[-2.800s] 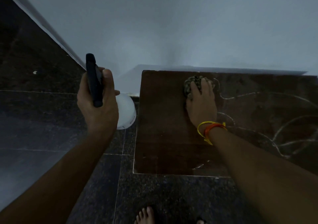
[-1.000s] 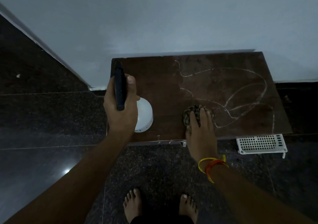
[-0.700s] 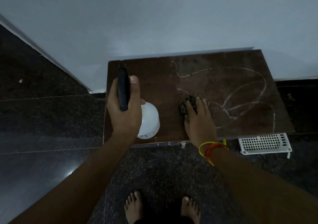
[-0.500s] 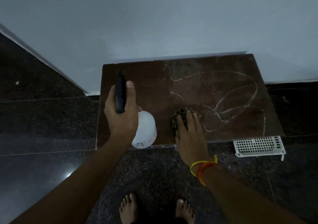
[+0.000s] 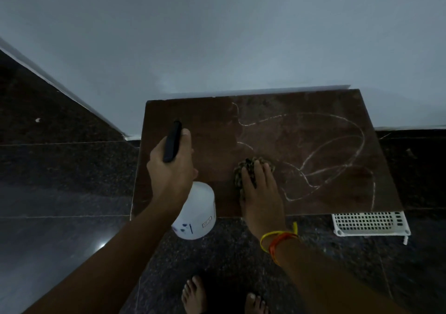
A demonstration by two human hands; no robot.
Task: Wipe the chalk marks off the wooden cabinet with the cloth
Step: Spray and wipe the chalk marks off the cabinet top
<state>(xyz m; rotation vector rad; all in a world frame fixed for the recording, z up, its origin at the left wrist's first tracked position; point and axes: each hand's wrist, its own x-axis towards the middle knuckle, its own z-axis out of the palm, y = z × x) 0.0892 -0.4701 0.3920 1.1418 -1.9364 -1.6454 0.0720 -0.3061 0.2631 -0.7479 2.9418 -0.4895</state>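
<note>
The dark wooden cabinet top stands against the white wall. White chalk lines loop over its right half; the left half looks bare of marks. My right hand presses a bunched, patterned cloth flat on the wood near the front edge, just left of the chalk loops. My left hand hovers over the cabinet's left part, gripping a white spray bottle with a black trigger head.
A white perforated plastic tray lies on the floor at the cabinet's front right. Dark speckled stone floor surrounds the cabinet. My bare feet stand just in front. The white wall runs behind.
The view pulled back from the cabinet's left corner. My right hand slid the cloth from the back down to the front edge, wiping there. The left hand keeps holding the spray bottle.
</note>
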